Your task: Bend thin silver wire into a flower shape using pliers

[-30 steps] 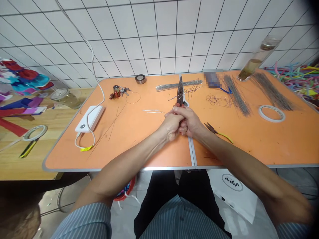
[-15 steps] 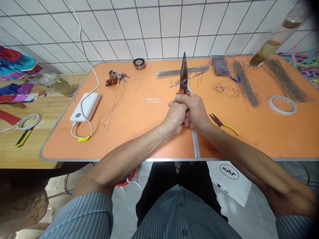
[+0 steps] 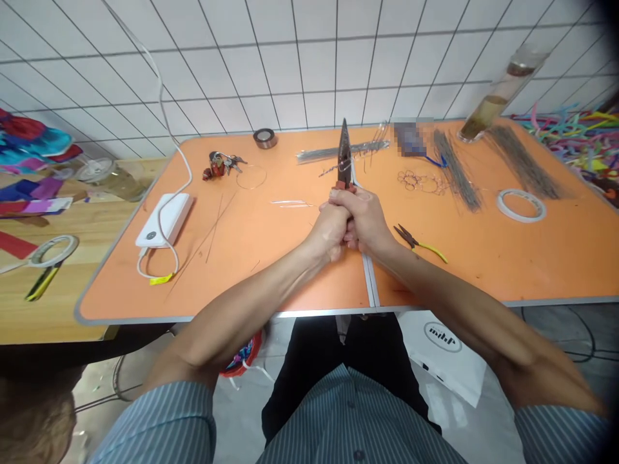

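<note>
The orange worktop [image 3: 483, 261] spreads to both sides of the fingers, its right end cut off by the edge of view and its near edge partly covered by the forearms [image 3: 271, 285]. Ahead of the fingers and well to their right, a grey wire bundle [image 3: 525, 161] lies fanned beside a tilted glass tube [image 3: 488, 113]. A white box [image 3: 164, 222] sits well to their left. The left hand [image 3: 330, 229] and right hand [image 3: 366, 216] are clasped together, fingers curled tight around the large pliers [image 3: 344, 151]. They hide most of the red handles, so how far apart those stand cannot be told; the dark jaws point away, straight ahead of the fingers. Farther ahead and to the right, a pixelated item [image 3: 410, 138] cannot be made out. Yellow-handled pliers [image 3: 411, 240] lie near the fingers on their right, a tape roll [image 3: 265, 139] ahead and left. A twisted wire [image 3: 329, 170] meets the jaws just beyond the fingers; whether it is gripped is too small to tell.
</note>
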### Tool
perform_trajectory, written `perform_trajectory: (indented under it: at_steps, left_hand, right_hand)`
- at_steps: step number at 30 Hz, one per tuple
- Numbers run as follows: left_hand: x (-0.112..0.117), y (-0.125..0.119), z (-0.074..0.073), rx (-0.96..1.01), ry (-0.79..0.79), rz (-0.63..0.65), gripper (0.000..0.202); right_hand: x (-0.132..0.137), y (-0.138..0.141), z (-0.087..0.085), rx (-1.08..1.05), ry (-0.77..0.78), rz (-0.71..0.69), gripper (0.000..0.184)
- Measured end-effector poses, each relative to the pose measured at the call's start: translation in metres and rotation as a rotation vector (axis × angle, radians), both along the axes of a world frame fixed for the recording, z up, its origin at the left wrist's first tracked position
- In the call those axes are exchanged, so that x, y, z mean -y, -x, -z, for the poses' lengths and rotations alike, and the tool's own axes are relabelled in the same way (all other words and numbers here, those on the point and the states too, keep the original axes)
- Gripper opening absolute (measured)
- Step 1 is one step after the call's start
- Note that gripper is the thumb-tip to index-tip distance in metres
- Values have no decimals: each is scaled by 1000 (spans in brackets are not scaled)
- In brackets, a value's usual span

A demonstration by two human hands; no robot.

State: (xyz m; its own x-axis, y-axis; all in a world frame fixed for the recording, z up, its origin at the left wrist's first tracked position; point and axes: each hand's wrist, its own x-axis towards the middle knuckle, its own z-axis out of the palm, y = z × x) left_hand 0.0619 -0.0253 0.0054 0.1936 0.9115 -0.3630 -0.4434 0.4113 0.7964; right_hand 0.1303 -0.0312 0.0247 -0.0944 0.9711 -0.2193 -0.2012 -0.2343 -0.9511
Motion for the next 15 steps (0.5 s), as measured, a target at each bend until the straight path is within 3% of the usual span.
perform_trajectory:
  at_steps: [4,7,10,13,15]
  left_hand:
    - [1,5,-7,-6,-74,35,23]
    - [-8,14,-2,-28,-216,36,30]
    - [-20,25,4,-115,-295,-40,30]
    - [-27,32,7,-177,-331,-94,27]
    - [-29,33,6,-186,-340,-112,25]
  right_hand:
    - [-3,-6,2,96,-117,28,38]
    - [-10,-15,8,171,-288,-15,34]
    - [-15,-24,12,195,-406,-23,42]
    - [-18,-28,12,221,-458,-183,43]
    - [-19,-29,14,282,-497,-284,55]
